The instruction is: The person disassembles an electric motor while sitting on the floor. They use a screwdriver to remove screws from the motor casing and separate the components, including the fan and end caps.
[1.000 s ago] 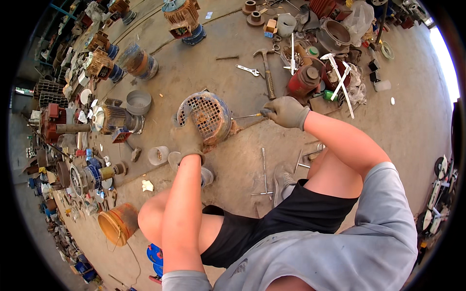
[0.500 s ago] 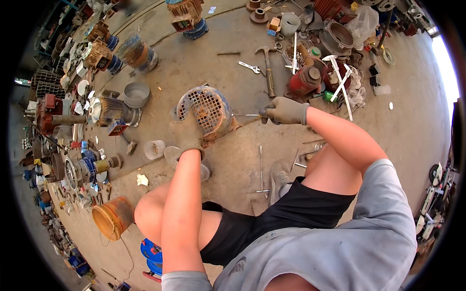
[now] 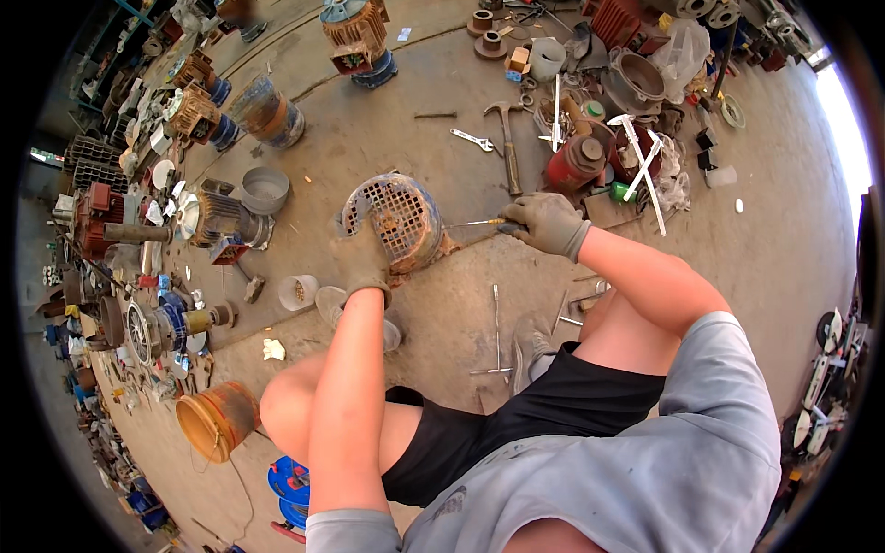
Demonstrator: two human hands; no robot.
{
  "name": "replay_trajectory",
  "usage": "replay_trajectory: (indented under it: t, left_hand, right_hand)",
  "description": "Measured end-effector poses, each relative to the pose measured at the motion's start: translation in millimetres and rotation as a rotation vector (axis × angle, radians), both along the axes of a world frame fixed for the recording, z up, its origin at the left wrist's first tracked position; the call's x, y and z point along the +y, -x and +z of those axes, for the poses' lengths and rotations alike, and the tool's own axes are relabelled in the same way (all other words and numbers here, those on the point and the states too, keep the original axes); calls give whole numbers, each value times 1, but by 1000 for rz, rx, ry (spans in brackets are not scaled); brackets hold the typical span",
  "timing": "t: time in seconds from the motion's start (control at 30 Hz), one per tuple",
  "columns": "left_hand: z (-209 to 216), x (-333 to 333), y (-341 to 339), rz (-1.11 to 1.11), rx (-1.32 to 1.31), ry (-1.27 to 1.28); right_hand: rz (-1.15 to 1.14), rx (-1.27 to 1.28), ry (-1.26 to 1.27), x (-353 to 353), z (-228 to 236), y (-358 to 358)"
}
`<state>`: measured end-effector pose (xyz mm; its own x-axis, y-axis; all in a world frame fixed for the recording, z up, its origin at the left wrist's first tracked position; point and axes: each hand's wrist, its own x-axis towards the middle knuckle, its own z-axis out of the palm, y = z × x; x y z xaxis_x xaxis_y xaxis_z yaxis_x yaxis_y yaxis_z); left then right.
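Observation:
A rusty, blue-painted electric motor stands on the floor in front of me, its round grille fan cover [image 3: 406, 221] facing up. My left hand [image 3: 361, 256], in a grey-brown glove, grips the cover's near left edge, its fingertips partly hidden. My right hand [image 3: 550, 224], gloved alike, is closed around the handle of a screwdriver [image 3: 475, 223]. The screwdriver's thin shaft points left at the motor's right side. Whether its tip touches a screw there is too small to tell.
A hammer [image 3: 510, 152] and an adjustable wrench [image 3: 472, 140] lie beyond the motor. A T-handle wrench [image 3: 497, 327] lies by my right shoe. White calipers [image 3: 650, 170] rest on parts at the right. Several motors line the left, near an orange bucket [image 3: 205, 426].
My right hand and the screwdriver have shifted slightly, and the hand has turned around the handle. The left hand stays on the cover. The whole view has shifted a little.

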<state>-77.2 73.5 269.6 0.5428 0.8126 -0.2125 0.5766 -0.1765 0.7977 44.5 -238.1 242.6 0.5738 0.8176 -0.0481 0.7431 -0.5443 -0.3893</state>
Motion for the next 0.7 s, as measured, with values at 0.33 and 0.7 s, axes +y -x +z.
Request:
replay_trajectory:
  t: [0.33, 0.7]
  left_hand:
    - [-24, 7, -2, -10, -84, -120]
    - [12, -6, -2, 24, -149, 110]
  right_hand:
    - [-439, 1453, 67, 3, -21, -21]
    - [27, -28, 68, 8, -17, 6]
